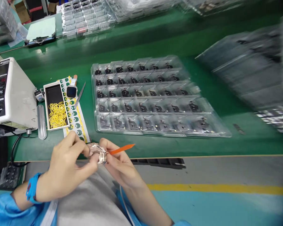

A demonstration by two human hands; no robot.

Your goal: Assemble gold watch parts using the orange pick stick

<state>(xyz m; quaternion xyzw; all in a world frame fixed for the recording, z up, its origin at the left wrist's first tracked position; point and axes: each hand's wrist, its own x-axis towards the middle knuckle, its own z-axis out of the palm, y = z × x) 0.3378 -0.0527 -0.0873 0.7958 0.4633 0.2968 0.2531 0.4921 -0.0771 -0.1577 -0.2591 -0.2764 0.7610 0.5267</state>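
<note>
A shiny, ring-shaped metal watch case (pixel 101 154) is held between my two hands, just in front of the bench's front edge. My left hand (pixel 69 164) has its thumb and fingers closed on the left side of the case. My right hand (pixel 124 168) grips the case from the right. An orange pointed stick (pixel 122 148) also lies in the right hand, its tip sticking out to the right. My fingers cover part of the case, and I cannot make out what lies inside it.
A clear tray (pixel 163 133) holds black parts in rows on the green bench. Left of it are a smartwatch (pixel 71 91), tweezers (pixel 80 95), a box (pixel 45 103) of yellow rings (pixel 58 115) and a white machine (pixel 21 97). Grey sheets (pixel 247 66) are blurred at right.
</note>
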